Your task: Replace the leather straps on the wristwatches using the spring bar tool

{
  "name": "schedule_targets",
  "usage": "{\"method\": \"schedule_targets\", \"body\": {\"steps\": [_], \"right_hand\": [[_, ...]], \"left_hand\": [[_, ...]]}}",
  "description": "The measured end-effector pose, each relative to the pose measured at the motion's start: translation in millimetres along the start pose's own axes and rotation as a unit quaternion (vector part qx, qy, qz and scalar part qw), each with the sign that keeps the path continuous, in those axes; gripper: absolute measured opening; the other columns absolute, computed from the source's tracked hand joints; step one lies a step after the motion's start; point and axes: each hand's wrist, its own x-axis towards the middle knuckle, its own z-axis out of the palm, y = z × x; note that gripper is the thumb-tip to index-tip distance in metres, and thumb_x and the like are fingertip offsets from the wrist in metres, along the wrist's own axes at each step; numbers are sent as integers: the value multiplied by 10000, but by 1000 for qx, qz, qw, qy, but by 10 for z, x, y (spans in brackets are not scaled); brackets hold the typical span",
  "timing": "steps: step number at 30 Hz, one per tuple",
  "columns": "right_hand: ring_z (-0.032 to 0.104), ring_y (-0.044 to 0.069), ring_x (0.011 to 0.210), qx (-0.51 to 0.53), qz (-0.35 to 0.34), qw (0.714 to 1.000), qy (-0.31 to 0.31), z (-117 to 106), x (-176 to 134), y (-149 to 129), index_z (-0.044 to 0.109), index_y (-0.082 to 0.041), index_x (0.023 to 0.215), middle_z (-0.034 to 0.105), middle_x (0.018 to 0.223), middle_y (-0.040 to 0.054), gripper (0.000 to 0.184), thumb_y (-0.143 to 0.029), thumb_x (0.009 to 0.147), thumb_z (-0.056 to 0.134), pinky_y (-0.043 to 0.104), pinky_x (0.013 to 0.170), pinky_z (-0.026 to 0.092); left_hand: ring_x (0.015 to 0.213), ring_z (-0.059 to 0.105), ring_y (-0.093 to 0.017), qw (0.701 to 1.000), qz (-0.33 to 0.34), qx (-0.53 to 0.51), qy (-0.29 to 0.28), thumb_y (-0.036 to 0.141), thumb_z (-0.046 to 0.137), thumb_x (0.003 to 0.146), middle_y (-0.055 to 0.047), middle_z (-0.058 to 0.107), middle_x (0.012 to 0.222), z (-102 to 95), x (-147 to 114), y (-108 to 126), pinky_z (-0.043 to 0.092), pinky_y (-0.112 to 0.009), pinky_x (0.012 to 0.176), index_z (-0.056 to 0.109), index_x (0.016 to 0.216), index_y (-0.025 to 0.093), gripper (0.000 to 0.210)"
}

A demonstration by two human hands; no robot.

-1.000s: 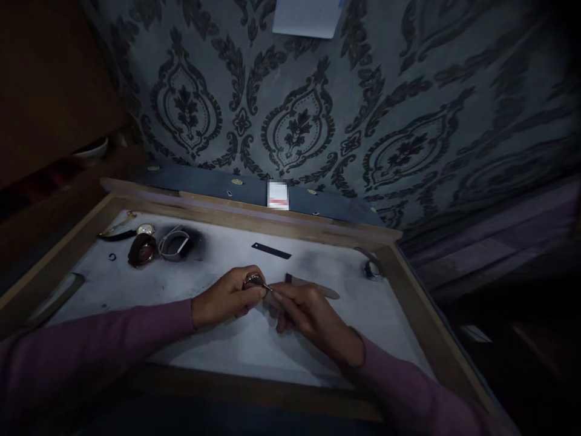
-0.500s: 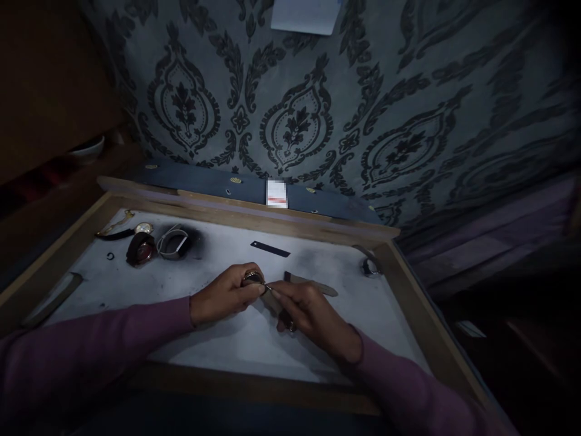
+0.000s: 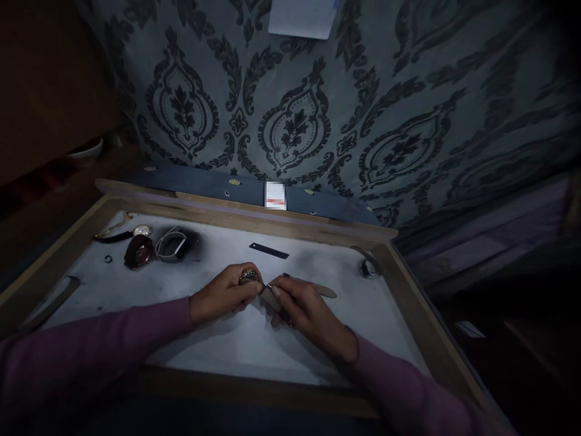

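My left hand [image 3: 232,288] is closed around a round wristwatch [image 3: 249,276], its thumb pressed along the lower edge. From the watch a grey-brown strap [image 3: 271,299] runs down toward my right hand [image 3: 305,304]. That hand pinches a thin metal tool [image 3: 267,286] whose tip points at the side of the watch; the handle is hidden in the fingers, so its exact kind is unclear. Beneath and behind the right fingers lies a loose strap piece [image 3: 327,292] of similar colour. A flat dark blade-like strip [image 3: 269,251] rests on the white surface beyond both hands.
The white work surface [image 3: 200,357] has a raised wooden rim [image 3: 290,223]. Several watches lie at the left, among them a brown-strapped one [image 3: 138,252] and a grey one [image 3: 171,245]. Another watch [image 3: 368,267] sits at the right. A strap [image 3: 57,301] lies near the left rim.
The tool tip has drawn slightly back from the watch, and the watch has turned a little so its face shows more. My hands otherwise stay in place.
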Motion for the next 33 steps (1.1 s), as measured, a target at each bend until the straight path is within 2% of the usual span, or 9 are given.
{"method": "schedule_targets", "body": {"steps": [5, 8, 10, 14, 18, 23, 33], "right_hand": [[519, 96, 439, 122, 43, 991, 18, 38, 26, 34, 468, -197, 861, 623, 572, -8, 331, -495, 980, 388, 189, 421, 393], [557, 90, 440, 181, 44, 982, 2, 91, 55, 56, 438, -202, 881, 619, 638, -18, 320, -515, 942, 465, 164, 376, 341], [535, 74, 414, 199, 37, 979, -2, 129, 70, 57, 427, -203, 889, 613, 666, -26, 319, -510, 917, 510, 160, 369, 330], [406, 45, 369, 187, 28, 981, 41, 176, 61, 17, 440, -207, 1003, 581, 647, -55, 269, -453, 922, 514, 156, 358, 305], [373, 49, 376, 168, 20, 984, 63, 187, 39, -13, 458, -213, 1020, 569, 635, -58, 239, -426, 925, 514, 150, 342, 278], [326, 44, 368, 194, 31, 979, 59, 183, 49, 6, 456, -215, 944, 573, 608, -60, 231, -429, 910, 537, 144, 331, 248], [325, 36, 359, 230, 49, 971, 46, 128, 59, -5, 446, -210, 937, 592, 588, -63, 287, -450, 876, 592, 124, 324, 241]], "left_hand": [[382, 339, -34, 1000, 1, -7, 5, 381, 598, 815, 92, 430, 506, 5, 7, -15, 245, -160, 359, 473, 770, 164, 254], [377, 338, -34, 1000, 0, -21, 7, 401, 599, 815, 91, 433, 508, 14, 9, -13, 231, -159, 354, 471, 774, 165, 271], [372, 330, -33, 1000, 0, -26, 9, 414, 603, 809, 94, 430, 498, 19, 11, -3, 229, -161, 355, 469, 772, 166, 285], [374, 317, -31, 999, -5, -38, 16, 422, 625, 792, 96, 425, 486, 28, 16, 23, 231, -165, 365, 461, 749, 169, 305], [380, 325, -32, 998, -12, -51, 18, 417, 647, 778, 92, 431, 494, 29, 16, 35, 225, -168, 374, 455, 732, 170, 316], [376, 346, -30, 998, -20, -60, 4, 469, 656, 781, 83, 448, 516, 20, 12, 42, 219, -172, 373, 454, 718, 167, 369], [376, 377, -38, 997, -32, -73, -21, 545, 524, 869, 62, 476, 552, 24, 22, 45, 227, -176, 366, 426, 732, 177, 404]]}}
